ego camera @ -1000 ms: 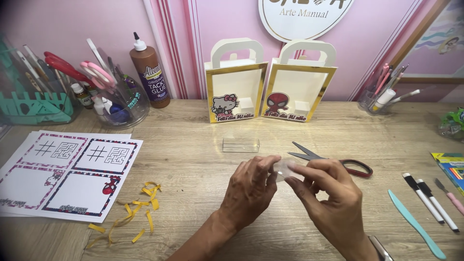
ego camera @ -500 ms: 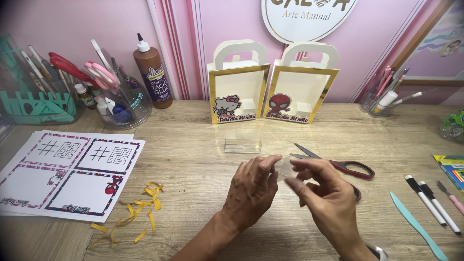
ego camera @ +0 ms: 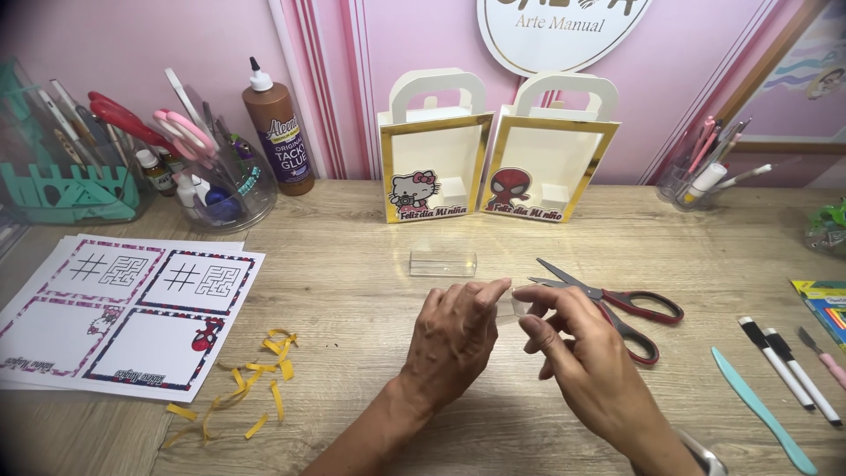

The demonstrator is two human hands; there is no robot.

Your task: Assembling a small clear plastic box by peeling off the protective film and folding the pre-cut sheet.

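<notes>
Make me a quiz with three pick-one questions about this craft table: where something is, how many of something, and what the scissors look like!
1. Where is the clear plastic box?
A. in front of the white gift bags
B. on the printed sheets
C. in the glass bowl

2. How many gift bags stand there?
A. one
B. two
C. four

3. The red-handled scissors are:
A. open
B. closed
C. held

Answers: 1 A, it lies on the wooden table before them. 2 B, a pair side by side. 3 A, blades spread, lying beside the right hand.

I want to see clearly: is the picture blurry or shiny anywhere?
Head view: evenly lit and sharp at the hands; left hand and right hand throw soft shadows on the table; gold box frames glint; corners darken, edges bend slightly.
</notes>
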